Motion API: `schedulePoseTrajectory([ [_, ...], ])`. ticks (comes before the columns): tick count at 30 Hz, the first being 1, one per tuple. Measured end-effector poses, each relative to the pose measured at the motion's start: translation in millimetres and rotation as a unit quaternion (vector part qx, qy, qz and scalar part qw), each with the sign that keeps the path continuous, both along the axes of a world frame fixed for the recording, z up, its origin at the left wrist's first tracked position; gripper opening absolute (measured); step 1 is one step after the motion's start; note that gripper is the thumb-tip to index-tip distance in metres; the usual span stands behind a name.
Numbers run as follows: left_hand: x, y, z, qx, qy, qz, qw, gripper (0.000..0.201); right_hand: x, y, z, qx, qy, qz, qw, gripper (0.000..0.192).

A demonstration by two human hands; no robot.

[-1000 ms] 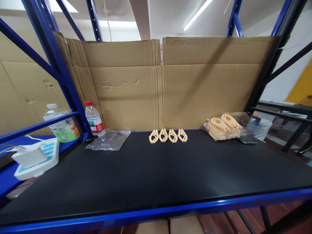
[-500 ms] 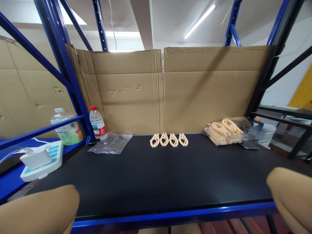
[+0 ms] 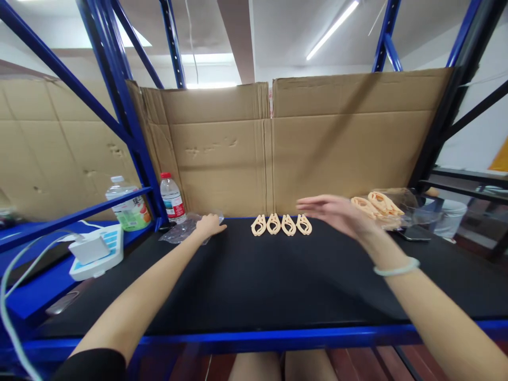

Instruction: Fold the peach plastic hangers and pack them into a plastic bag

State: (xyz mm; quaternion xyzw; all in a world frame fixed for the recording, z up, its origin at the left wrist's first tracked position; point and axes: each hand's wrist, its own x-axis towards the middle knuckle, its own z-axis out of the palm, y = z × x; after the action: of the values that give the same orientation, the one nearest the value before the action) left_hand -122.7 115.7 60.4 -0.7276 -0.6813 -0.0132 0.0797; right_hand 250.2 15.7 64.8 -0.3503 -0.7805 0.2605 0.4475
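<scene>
My left hand (image 3: 210, 226) is over the right end of a crumpled clear plastic bag (image 3: 180, 231). Its thumb stands apart from the fingers, which are partly hidden; whether it presses on the bag I cannot tell. Slightly blurred, my right hand (image 3: 333, 212) hovers above the table with fingers stretched out, holding nothing. Just left of its fingertips, several beige plastic clips (image 3: 289, 225) stand in a row near the back edge. Behind my right wrist lies an opened clear bag (image 3: 413, 203) with more beige clips (image 3: 381, 203), partly covered by the hand.
The black tabletop (image 3: 254, 286) has a blue front rail (image 3: 278, 341). Cardboard (image 3: 222, 164) walls off the back. A red-capped water bottle (image 3: 172, 198) stands back left, near a blue post. A white power strip (image 3: 99, 251) lies at left, a phone (image 3: 415, 233) at right.
Both arms have reached forward from the near corners over the table. My left hand has come to the empty bag, my right near the row of clips. The view has shifted slightly.
</scene>
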Motion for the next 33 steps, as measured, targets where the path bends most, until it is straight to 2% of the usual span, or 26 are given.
schedulePoseTrajectory([
  [3, -1.4, 4.2, -16.5, 0.019, 0.008, 0.005, 1.0, 0.033, -20.0, 13.5, -29.1, 0.017, -0.126, -0.054, 0.99, 0.053],
  [5, -1.6, 5.2, -18.9, 0.038, 0.009, 0.001, 0.999, 0.029, -30.8, 18.1, -46.1, 0.053, -0.244, -0.109, 0.962, 0.053],
  [7, -0.8, 4.3, -16.1, 0.063, 0.007, -0.008, 0.998, 0.026, -35.4, 18.8, -55.2, 0.108, -0.308, -0.15, 0.933, 0.047],
  [10, 6.4, -1.6, -4.3, 0.119, -0.009, -0.031, 0.992, 0.021, -31.3, 17.6, -56.5, 0.19, -0.295, -0.204, 0.914, 0.037],
  [12, 17.9, -11.0, 6.2, 0.169, -0.025, -0.057, 0.984, 0.026, -24.9, 18.7, -55.5, 0.205, -0.268, -0.228, 0.913, 0.033],
  [14, 34.7, -26.9, 15.6, 0.212, -0.038, -0.106, 0.971, 0.031, -18.3, 22.2, -56.2, 0.2, -0.242, -0.241, 0.918, 0.031],
  [16, 54.5, -49.6, 20.5, 0.226, -0.043, -0.188, 0.955, 0.028, -12.7, 26.7, -57.4, 0.195, -0.196, -0.244, 0.929, 0.03],
  [17, 64.3, -62.7, 20.5, 0.226, -0.041, -0.26, 0.938, 0.025, -10.1, 28.8, -57.5, 0.19, -0.161, -0.243, 0.938, 0.03],
  [19, 81.4, -88.7, 15.7, 0.236, -0.048, -0.513, 0.824, 0.021, -4.6, 32.3, -55.9, 0.174, -0.086, -0.24, 0.951, 0.028],
  [20, 87.9, -99.7, 11.3, 0.241, -0.056, -0.586, 0.772, 0.021, -1.2, 33.8, -54.2, 0.165, -0.055, -0.242, 0.955, 0.028],
  [21, 92.8, -108.3, 6.0, 0.243, -0.067, -0.625, 0.739, 0.021, 2.6, 35.3, -52.1, 0.157, -0.032, -0.246, 0.956, 0.029],
  [22, 95.7, -113.9, 0.3, 0.236, -0.075, -0.647, 0.722, 0.021, 6.9, 36.9, -49.8, 0.149, -0.014, -0.252, 0.956, 0.029],
  [24, 96.1, -115.7, -10.9, 0.217, -0.104, -0.646, 0.724, 0.024, 16.0, 40.0, -45.3, 0.13, 0.015, -0.26, 0.957, 0.032],
  [27, 86.5, -102.9, -22.3, 0.166, -0.139, -0.622, 0.753, 0.026, 25.3, 42.4, -39.3, 0.097, 0.051, -0.241, 0.964, 0.036],
  [31, 71.9, -90.8, -24.3, 0.062, -0.138, -0.603, 0.783, 0.024, 18.2, 31.8, -32.2, 0.077, 0.06, -0.183, 0.978, 0.029],
  [33, 70.2, -92.5, -22.8, 0.036, -0.165, -0.591, 0.788, 0.02, 8.2, 21.5, -29.2, 0.081, 0.021, -0.14, 0.987, 0.025],
])
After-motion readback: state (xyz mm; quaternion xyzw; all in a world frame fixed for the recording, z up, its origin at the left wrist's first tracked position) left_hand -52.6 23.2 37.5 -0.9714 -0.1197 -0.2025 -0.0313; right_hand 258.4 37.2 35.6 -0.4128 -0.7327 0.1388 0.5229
